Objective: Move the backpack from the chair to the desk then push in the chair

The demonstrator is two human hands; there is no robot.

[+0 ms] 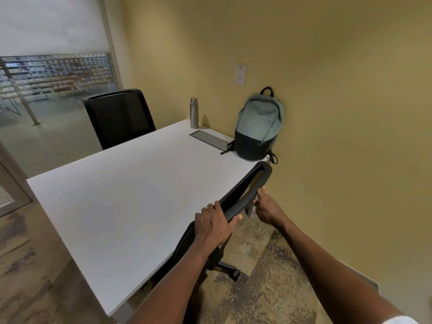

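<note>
black chair point(243, 197) under both hands point(214, 224)

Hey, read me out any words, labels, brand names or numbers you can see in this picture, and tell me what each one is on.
No text can be read anywhere in this view.
backpack: no logo or label shows.
metal bottle: plain, no print visible.
white wall plate: too small and blurred to tell if it carries any marking.
shelves behind the glass: blurred, nothing legible.
</note>
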